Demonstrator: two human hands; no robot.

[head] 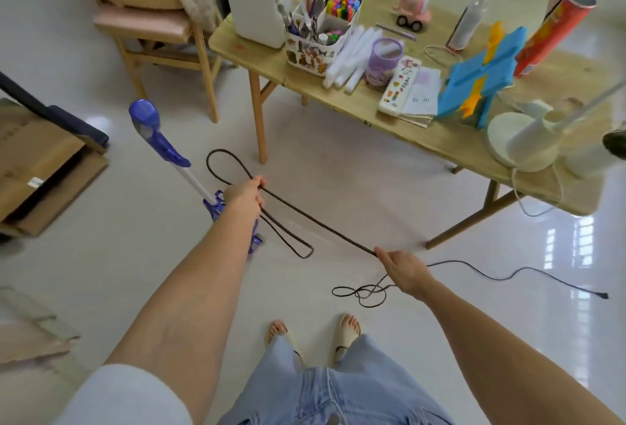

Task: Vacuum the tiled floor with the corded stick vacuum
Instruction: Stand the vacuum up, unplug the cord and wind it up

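Jeans-clad legs and two sandalled feet (313, 333) occupy the lower edge of the view, standing on the tiled floor (142, 282).

Right hand (404, 270): fingers curled around the power cord (318, 221), pinching it at the point where the taut run ends. Slack cord falls from this hand into a loose tangle (360, 294) on the tiles, and the free end trails off to the plug (603, 296), which lies unconnected, well apart from the feet.

Left hand (245, 192): fingers closed around several strands of the cord, gathering them into loops. One loop (220, 162) projects beyond the hand; a longer doubled loop (298, 248) hangs below it. The grip apparently also steadies the stick vacuum (162, 143), since the handle end sits just behind the wrist; contact with the handle cannot be confirmed.

Reason for the hold: the cord is stretched between both hands so that coils can be paid out without knotting, judged as preparation for plugging in. Vacuuming itself has not begun.

Vacuum position: tilted, purple body toward the upper left, near the wooden chair (152, 35) and beside the cluttered table (338, 109). Flattened cardboard (40, 167) lies on the floor at the left
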